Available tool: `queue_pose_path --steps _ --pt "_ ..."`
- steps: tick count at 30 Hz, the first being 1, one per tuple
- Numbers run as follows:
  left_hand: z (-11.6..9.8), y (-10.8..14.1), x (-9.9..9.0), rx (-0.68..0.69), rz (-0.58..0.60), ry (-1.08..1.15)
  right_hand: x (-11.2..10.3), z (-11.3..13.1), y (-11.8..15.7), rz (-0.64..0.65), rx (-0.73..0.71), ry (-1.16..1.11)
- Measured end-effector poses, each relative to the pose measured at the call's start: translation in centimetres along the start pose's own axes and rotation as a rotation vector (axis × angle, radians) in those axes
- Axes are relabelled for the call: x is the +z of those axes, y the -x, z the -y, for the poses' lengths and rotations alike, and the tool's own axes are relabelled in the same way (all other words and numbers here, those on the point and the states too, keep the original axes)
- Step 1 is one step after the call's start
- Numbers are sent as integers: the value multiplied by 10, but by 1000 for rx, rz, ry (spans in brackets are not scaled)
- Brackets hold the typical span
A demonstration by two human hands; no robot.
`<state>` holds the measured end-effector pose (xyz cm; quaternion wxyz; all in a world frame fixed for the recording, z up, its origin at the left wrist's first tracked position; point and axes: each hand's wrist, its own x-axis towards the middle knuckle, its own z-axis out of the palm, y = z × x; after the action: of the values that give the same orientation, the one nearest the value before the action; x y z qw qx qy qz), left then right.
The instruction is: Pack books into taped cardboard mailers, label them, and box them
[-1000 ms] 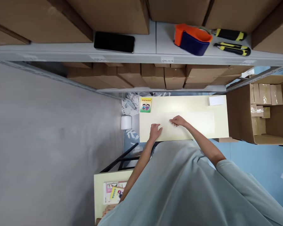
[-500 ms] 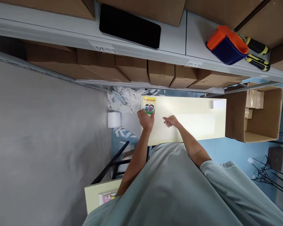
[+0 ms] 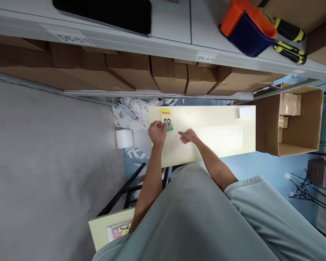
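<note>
A small yellow-and-green booklet point(image 3: 167, 115) with cartoon children and red lettering on its cover is near the left end of the cream tabletop point(image 3: 206, 119). At its lower left edge is my left hand point(image 3: 157, 134), closed, the thumb over the cover and the other fingers curled; their tips are partly hidden. To the right, apart from the booklet, my right hand point(image 3: 188, 136) is over the table. Its index finger points left and the others are loosely bent, with nothing visible in them.
A white slip point(image 3: 246, 112) lies at the table's right end, beside an open carton point(image 3: 301, 141) holding small boxes. Overhead, a shelf point(image 3: 174, 45) carries a phone point(image 3: 105, 14), an orange-and-blue holder point(image 3: 248, 30) and yellow-black cutters point(image 3: 290, 30). Paper scraps point(image 3: 133, 112) and a white roll point(image 3: 124, 139) are left.
My left hand has shifted from the booklet's bottom to its lower left side, and the booklet now sits slightly tilted. My right hand stays in much the same pose. The view has shifted.
</note>
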<state>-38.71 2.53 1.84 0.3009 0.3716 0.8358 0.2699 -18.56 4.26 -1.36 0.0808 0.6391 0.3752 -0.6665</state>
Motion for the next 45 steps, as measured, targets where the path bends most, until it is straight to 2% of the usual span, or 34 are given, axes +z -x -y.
queue_pose_path --steps 2,6,8,10,13,16,18,20,22,24,28,31,37,41,45 --pt "-13 19 0 2 -38 90 0 -2 -6 12 11 -7" --pt "-35 69 6 -53 -53 304 -5 -5 -11 119 -22 -132" --pt "-43 99 17 -110 -61 396 -17 -12 -6 148 -68 -210" --pt "-49 129 36 -168 -64 466 -40 -28 6 140 -112 -284" --pt "-62 173 82 -235 -1 525 -95 -72 37 183 -176 -454" --pt "-83 211 141 -214 160 473 -161 -134 74 207 -203 -528" --pt "-100 231 182 -150 293 345 -200 -173 95 67 -238 -462" --pt "-117 247 218 -87 395 197 -232 -205 109 -144 -287 -336" --pt "-132 258 248 -46 453 92 -258 -228 117 -311 -314 -233" --pt "-143 264 271 -25 480 47 -278 -242 118 -397 -313 -186" --pt "-154 267 297 0 492 -6 -303 -251 113 -504 -311 -34" --pt "-153 265 306 0 488 -44 -313 -251 109 -550 -293 78" --pt "-148 266 312 -16 467 -63 -327 -257 109 -611 -304 146" --pt "-148 268 319 -42 440 -68 -335 -264 110 -684 -229 191" --pt "-149 269 329 -81 398 -93 -333 -264 103 -702 -167 251"
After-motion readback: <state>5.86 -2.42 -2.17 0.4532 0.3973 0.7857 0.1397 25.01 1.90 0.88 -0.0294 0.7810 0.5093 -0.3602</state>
